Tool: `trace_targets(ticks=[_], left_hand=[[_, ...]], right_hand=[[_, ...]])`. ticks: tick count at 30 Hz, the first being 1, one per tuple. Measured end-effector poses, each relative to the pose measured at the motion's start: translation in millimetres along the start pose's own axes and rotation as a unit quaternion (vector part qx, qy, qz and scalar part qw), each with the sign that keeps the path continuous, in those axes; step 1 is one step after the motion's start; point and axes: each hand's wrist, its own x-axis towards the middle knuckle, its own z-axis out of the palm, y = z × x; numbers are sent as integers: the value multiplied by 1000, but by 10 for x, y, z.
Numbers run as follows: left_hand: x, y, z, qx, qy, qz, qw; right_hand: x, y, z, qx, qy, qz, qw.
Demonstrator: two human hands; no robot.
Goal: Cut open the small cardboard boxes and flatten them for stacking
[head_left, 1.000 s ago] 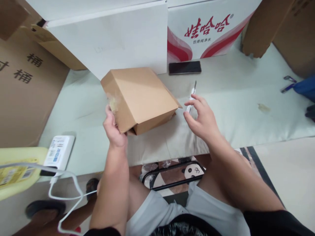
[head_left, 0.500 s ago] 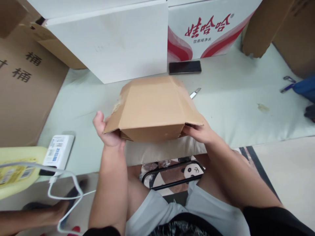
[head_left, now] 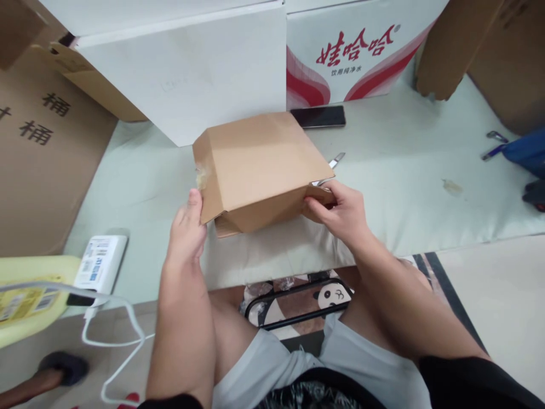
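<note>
A plain brown cardboard box rests tilted on a pale green mat in front of me. My left hand grips its near left corner, thumb up along the edge, where a scrap of torn tape clings. My right hand pinches a side flap at the box's near right corner. A small knife lies on the mat just behind the box, mostly hidden by it.
A black phone lies behind the box. A white board and a red-and-white printed carton stand at the back, brown cartons at left and right. A power bank with white cable lies at left.
Half a second ago both hands held the box up toward me; now it is lowered and turned, with my right hand shifted onto the side flap. Someone's foot at lower left has drawn back.
</note>
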Motion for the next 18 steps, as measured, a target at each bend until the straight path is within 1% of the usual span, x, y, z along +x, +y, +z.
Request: trace_targets(ticks=[2, 3, 6, 7, 9, 11, 12, 14, 16, 17, 18], left_hand=[[12, 10, -15, 22, 13, 9, 1000], [19, 14, -23, 39, 9, 12, 999], [28, 26, -53, 102, -29, 27, 994], [24, 31, -61, 118, -44, 39, 991], [13, 42, -70, 124, -73, 65, 987], [4, 50, -65, 103, -88, 80, 988], [3, 53, -59, 87, -83, 80, 990], [12, 56, -45, 41, -52, 82, 994], [25, 67, -40, -16, -29, 89, 995], [28, 77, -46, -44, -34, 86, 995], [29, 91, -58, -67, -52, 76, 993]], right_hand=[[4, 31, 1, 57, -21, 24, 998], [7, 56, 3, 104, -34, 47, 993], [19, 135, 19, 249, -66, 127, 958], [22, 152, 26, 279, -72, 144, 947], [22, 162, 38, 303, -83, 158, 936], [19, 141, 46, 309, -94, 166, 932], [18, 125, 50, 317, -99, 176, 927], [18, 95, 62, 337, -97, 201, 914], [23, 78, 81, 346, -77, 217, 910], [27, 75, 92, 345, -62, 218, 911], [31, 72, 101, 342, -44, 216, 913]])
